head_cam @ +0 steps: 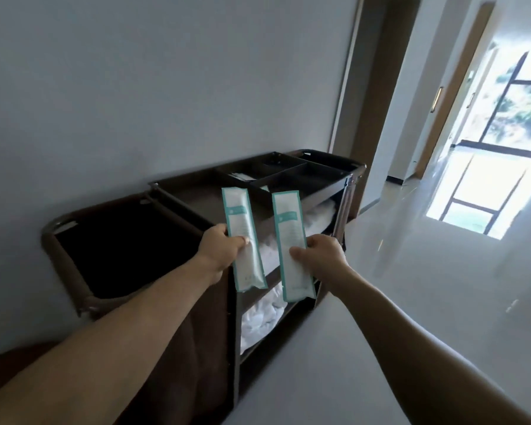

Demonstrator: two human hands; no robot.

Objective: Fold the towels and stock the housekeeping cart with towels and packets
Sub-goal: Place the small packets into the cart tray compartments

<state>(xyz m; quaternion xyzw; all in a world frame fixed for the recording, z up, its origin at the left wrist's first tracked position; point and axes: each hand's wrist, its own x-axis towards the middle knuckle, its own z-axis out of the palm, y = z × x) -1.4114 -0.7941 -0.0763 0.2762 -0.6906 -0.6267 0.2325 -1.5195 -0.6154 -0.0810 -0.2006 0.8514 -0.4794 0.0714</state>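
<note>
Teal-edged white plastic shows in both hands. My left grip [221, 251] pinches the left packet [238, 216] and my right grip [321, 256] pinches the right packet [288, 222]. I hold both upright and apart, in front of the housekeeping cart [196, 197]. White towels [262, 319] lie on its shelves, and a dark laundry bag [126, 246] hangs at its left end.

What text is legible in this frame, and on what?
None is legible.
Left packet, held by the left hand: teal band with a logo and small print, too blurred to read.
Right packet, held by the right hand: same layout, also blurred.
White item in the cart tray: too small to tell any print.
</note>
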